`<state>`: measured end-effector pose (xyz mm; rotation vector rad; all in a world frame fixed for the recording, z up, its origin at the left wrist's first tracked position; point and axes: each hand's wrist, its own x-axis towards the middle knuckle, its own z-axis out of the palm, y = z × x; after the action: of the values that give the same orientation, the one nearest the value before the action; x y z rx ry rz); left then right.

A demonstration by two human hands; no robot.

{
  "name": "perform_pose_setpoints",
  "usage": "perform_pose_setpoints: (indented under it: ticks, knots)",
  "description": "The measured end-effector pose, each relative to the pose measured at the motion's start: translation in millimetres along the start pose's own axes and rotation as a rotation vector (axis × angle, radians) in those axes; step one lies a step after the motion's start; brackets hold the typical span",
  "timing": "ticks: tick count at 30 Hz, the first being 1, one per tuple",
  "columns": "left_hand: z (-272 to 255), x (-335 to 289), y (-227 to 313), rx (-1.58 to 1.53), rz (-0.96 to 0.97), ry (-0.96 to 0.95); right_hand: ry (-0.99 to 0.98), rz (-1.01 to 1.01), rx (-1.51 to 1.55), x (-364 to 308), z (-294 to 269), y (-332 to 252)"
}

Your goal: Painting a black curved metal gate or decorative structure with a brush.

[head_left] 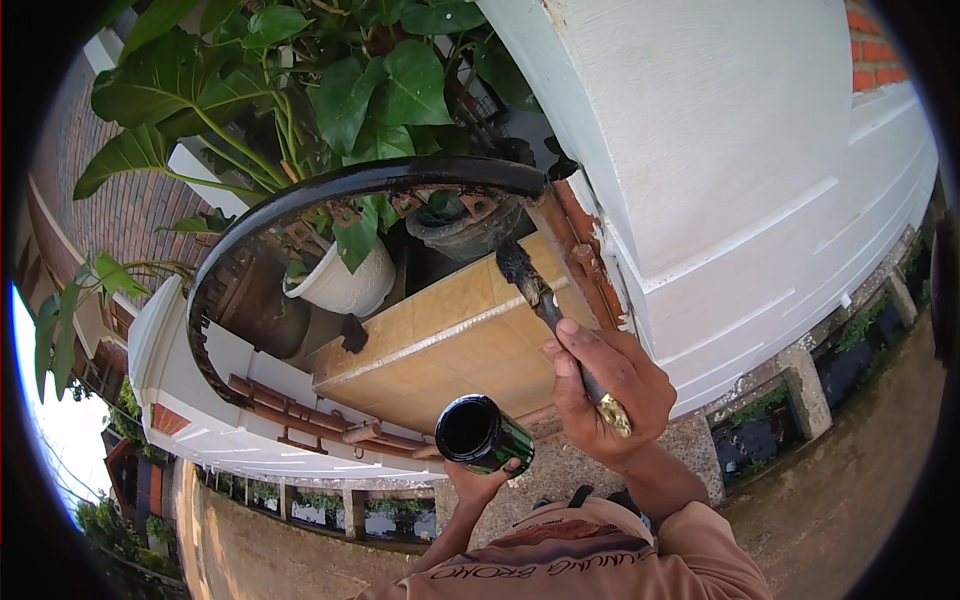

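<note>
The right hand [610, 385] is clenched round the handle of a brush [545, 305], whose black-loaded bristles point up toward the reddish ironwork [585, 255] just under the curved black rail [330, 190], beside the white pillar [720, 170]. The left hand [480, 480] has its fingers wrapped under a small tin [480, 432] of black paint, held tilted with its open mouth toward the camera, low and close to the brush hand. To do this stroke well, the bristles look best laid on lightly and drawn along each bar, not dabbed, since the scrollwork has many small edges where paint can pool. The pillar stands right against the ironwork, so the tip should be turned away from the white face and only the narrow edge of the brush used near that joint. The tan tiled ledge [450, 330] lies directly below and would catch drips, so a lightly loaded brush seems wiser. The tin is better held more level than it is, near enough for short reloading reaches. The white pot [340, 285] and leafy plant [330, 80] sit behind the rail, clear of the brush.
</note>
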<state>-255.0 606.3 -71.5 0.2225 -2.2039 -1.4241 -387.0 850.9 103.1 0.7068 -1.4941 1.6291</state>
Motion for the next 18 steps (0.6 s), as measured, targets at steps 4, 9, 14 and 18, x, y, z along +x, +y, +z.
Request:
perform_pose_setpoints:
  ticks: [4, 9, 14, 18]
  knots:
    - [4.5, 2.3, 16.5, -0.080, 0.035, 0.145, 0.202, -0.133, -0.031, 44.2, 23.9, 18.5]
    - [-11.4, 2.7, -8.1, -0.066, 0.015, 0.140, 0.341, -0.041, -0.104, 78.9, 43.6, 36.5]
    - [-20.8, 6.4, -26.4, -0.172, 0.030, 0.158, 0.240, 0.097, -0.275, 100.5, 67.2, 54.5]
    - [-22.1, 5.4, -30.5, -0.076, -0.054, 0.129, 0.262, 0.225, -0.103, 105.4, 75.6, 58.7]
